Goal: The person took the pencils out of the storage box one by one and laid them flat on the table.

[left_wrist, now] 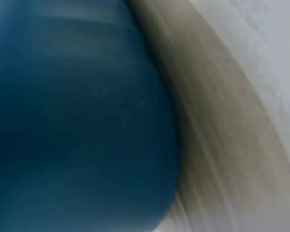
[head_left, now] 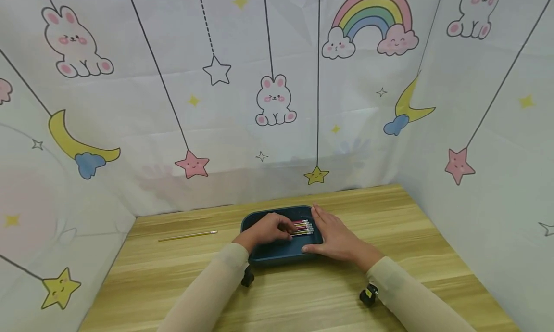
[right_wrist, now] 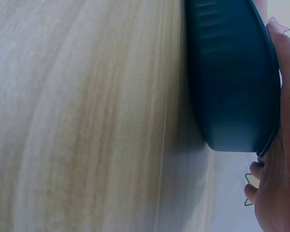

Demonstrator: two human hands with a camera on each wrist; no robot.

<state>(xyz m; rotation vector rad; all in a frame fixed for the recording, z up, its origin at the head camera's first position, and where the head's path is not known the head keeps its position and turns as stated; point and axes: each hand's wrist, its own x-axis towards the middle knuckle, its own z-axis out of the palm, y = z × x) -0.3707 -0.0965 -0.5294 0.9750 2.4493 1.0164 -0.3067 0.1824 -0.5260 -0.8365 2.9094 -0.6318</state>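
A dark blue tray [head_left: 277,261] with rounded corners stands on the wooden table. In the head view my left hand [head_left: 270,227] reaches into it, fingers curled over a bundle of pencils [head_left: 306,228]. Their white eraser ends poke out to the right of the fingers; the rest is hidden beneath the hand. My right hand [head_left: 333,236] rests along the tray's right end, thumb at the near corner and fingers stretched toward the far corner. The right wrist view has the right hand [right_wrist: 285,150] against the tray's rim. Only the tray's outer wall [left_wrist: 87,125] fills the left wrist view.
One yellowish pencil [head_left: 188,236] lies alone on the table [head_left: 303,303], left of the tray. A white cloth backdrop [head_left: 233,120] printed with rabbits, stars and moons encloses the back and both sides. Small black wrist cameras hang under each sleeve.
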